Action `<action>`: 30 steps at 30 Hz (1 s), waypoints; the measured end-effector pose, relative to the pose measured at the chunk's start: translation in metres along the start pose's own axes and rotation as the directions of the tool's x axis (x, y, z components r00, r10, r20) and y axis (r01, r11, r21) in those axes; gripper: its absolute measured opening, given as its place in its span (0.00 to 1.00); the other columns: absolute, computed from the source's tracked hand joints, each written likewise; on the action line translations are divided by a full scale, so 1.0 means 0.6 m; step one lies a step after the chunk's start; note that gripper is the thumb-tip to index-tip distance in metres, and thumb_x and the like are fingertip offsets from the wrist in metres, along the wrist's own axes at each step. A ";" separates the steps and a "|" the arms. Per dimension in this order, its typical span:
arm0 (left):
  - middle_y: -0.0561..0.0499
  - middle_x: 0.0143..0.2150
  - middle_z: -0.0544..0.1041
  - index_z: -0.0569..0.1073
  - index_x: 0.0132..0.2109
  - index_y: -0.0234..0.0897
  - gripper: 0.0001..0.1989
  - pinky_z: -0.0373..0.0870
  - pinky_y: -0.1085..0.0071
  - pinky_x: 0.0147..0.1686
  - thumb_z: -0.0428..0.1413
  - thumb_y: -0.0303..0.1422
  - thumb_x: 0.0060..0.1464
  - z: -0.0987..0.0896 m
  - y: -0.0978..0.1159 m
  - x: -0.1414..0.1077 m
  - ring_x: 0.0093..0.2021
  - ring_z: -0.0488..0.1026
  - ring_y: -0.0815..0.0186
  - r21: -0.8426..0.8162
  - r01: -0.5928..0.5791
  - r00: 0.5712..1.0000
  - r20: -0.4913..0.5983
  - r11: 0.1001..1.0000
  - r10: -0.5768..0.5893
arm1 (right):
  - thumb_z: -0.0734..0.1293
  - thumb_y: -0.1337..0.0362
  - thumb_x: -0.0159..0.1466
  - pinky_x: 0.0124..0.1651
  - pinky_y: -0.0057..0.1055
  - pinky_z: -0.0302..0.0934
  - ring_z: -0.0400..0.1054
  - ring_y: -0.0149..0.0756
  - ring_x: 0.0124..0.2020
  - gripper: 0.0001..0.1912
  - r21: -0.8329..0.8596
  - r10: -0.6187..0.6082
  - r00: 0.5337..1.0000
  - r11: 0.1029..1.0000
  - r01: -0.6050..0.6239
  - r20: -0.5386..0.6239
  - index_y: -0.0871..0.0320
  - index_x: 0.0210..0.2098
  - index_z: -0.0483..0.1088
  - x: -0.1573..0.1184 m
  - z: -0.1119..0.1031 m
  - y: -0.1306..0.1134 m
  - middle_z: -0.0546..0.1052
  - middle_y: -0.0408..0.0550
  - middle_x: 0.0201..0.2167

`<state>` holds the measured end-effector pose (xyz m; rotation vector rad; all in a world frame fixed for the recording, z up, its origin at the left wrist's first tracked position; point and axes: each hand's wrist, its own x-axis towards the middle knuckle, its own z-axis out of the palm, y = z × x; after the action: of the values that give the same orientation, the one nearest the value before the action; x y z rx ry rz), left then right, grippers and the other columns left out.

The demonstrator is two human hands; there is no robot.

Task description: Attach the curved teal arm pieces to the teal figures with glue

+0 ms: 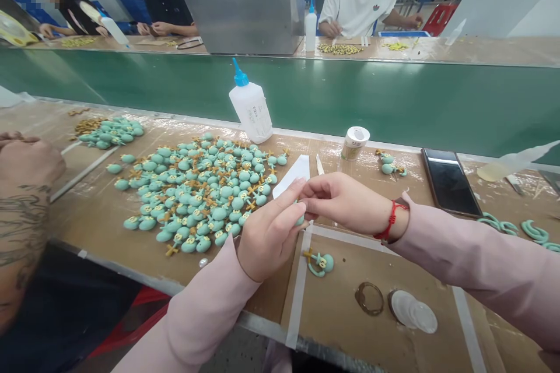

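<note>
My left hand (270,239) and my right hand (347,199) meet at the fingertips over the table's near middle. Between them shows a sliver of a small turquoise figure (300,220), mostly hidden by the fingers. Both hands are pinched closed on it. To the left spreads a pile of turquoise figures (214,210) with round heads, yellow eyes and brown cross-shaped bodies. Just below my hands lies one figure (324,263) with a curved turquoise piece alongside. A white paper piece (294,175) lies behind my left fingers.
A white bottle with blue nozzle (251,109) stands leaning behind the pile. Beyond are a small round tub (355,143), a phone (451,182) and curved turquoise pieces (534,232). Nearer lie a ring (370,298) and clear discs (413,310). A neighbour's tattooed arm (24,227) rests left.
</note>
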<state>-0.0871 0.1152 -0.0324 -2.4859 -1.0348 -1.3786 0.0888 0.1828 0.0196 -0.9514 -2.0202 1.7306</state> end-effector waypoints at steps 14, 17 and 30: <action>0.37 0.62 0.71 0.62 0.59 0.42 0.25 0.72 0.47 0.56 0.57 0.22 0.57 0.000 0.002 -0.018 0.61 0.71 0.50 -0.413 0.224 0.957 -0.080 0.883 -0.280 | 0.75 0.55 0.54 0.33 0.26 0.59 0.65 0.25 0.25 0.17 0.512 0.028 0.994 0.855 -0.081 0.110 0.60 0.27 0.68 0.007 0.017 0.021 0.73 0.40 0.22; 0.38 0.62 0.71 0.62 0.59 0.42 0.25 0.71 0.47 0.57 0.57 0.22 0.57 -0.002 0.004 -0.017 0.61 0.70 0.50 -0.434 0.216 0.957 -0.082 0.875 -0.277 | 0.75 0.53 0.55 0.34 0.27 0.60 0.65 0.26 0.26 0.17 0.491 0.018 0.995 0.869 -0.066 0.101 0.60 0.28 0.69 0.003 0.015 0.020 0.74 0.40 0.23; 0.35 0.65 0.69 0.61 0.60 0.40 0.26 0.72 0.49 0.55 0.57 0.22 0.56 -0.010 0.005 -0.009 0.62 0.69 0.51 -0.279 0.127 0.988 -0.054 0.952 -0.147 | 0.72 0.56 0.59 0.34 0.27 0.60 0.66 0.26 0.27 0.14 0.371 -0.027 0.996 0.928 -0.005 0.080 0.60 0.27 0.69 -0.008 0.007 0.007 0.74 0.41 0.24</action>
<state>-0.0912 0.1077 -0.0325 -2.5660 -1.0856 -1.7527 0.0911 0.1765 0.0156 -0.7504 -1.6480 2.0778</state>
